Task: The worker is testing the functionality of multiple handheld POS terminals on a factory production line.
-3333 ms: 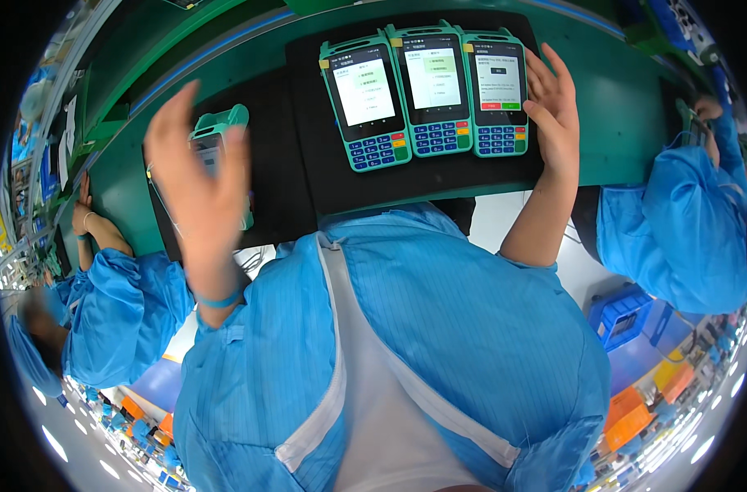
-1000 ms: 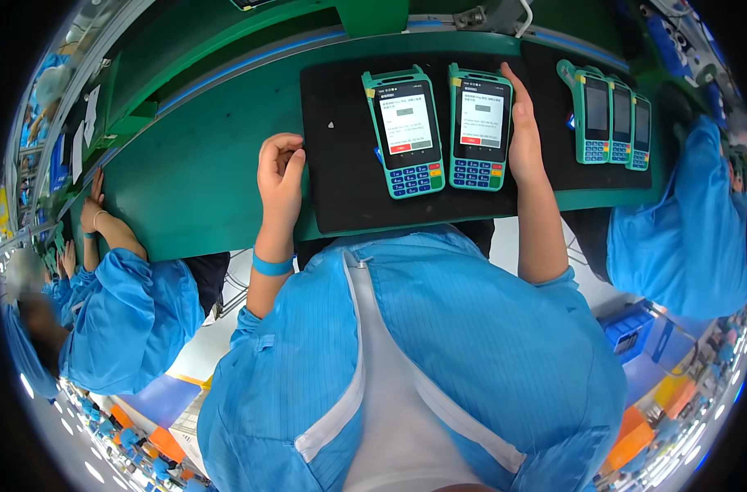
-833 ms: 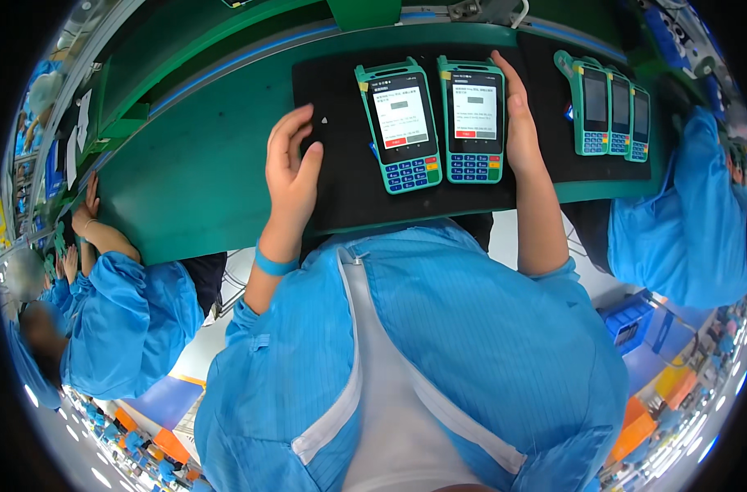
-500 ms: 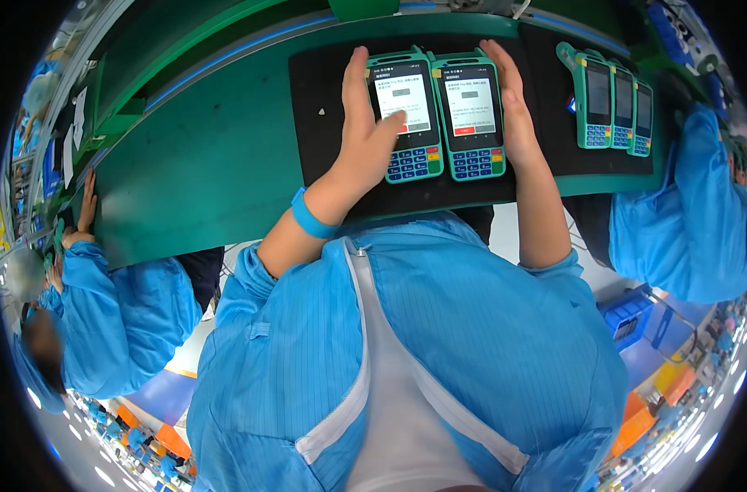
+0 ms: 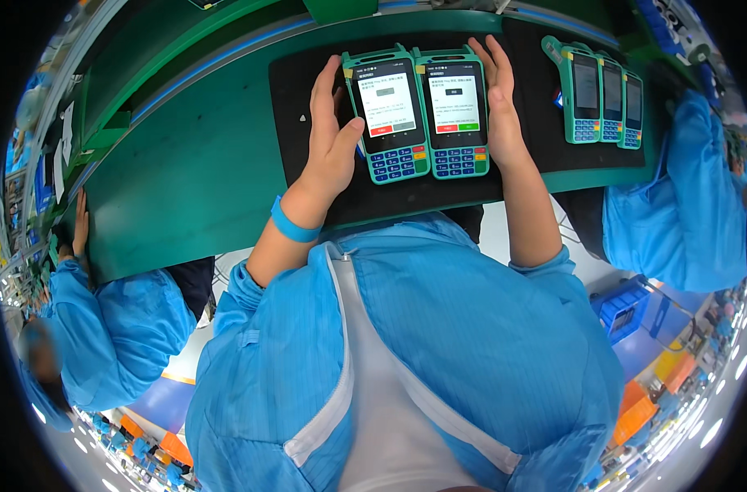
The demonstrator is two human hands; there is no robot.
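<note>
Two payment terminals with teal cases lie side by side, the left terminal (image 5: pixel 387 115) and the right terminal (image 5: pixel 451 107), both with lit white screens above blue keypads. Along the left terminal's outer edge rests my left hand (image 5: pixel 333 143), fingers stretched out and thumb raised beside the screen, off the glass. My right hand (image 5: pixel 505 123) stands against the right terminal's outer edge, its fingers extended upward. Neither hand is wrapped round a terminal. A red button shows low on each screen; the right screen also has a green one. A blue band (image 5: pixel 295 220) circles my left wrist.
Several more terminals (image 5: pixel 587 94) with dark screens stand in a row at the right on a black mat (image 5: pixel 537 123). Under my pair lies another black mat (image 5: pixel 296 152) on the green table (image 5: pixel 185 148). Co-workers in blue sit left (image 5: pixel 119 328) and right (image 5: pixel 669 205).
My left thumb has lifted off the left terminal's screen and moved left. On the right terminal, the grey lower button has turned green. The whole view has shifted slightly.
</note>
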